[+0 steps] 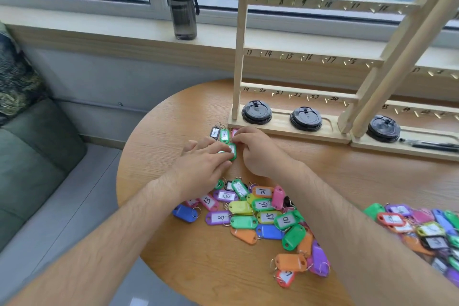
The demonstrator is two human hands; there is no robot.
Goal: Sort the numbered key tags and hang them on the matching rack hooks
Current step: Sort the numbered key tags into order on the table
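Head view: my flat left hand (206, 160) pressed a green plastic key tag (233, 150); right hand (258, 150) hold was unclear. Slow, straight lining-up seemed best.

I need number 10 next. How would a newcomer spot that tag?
On the round wooden table, take the left of the two heaps of coloured plastic key tags. The green plastic tag marked 10 lies at its right side, beside the yellow tag marked 15; the green tag below it shows no number.

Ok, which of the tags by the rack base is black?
The leftmost one, the black tag, left of a green tag; the rest there are green or pink.
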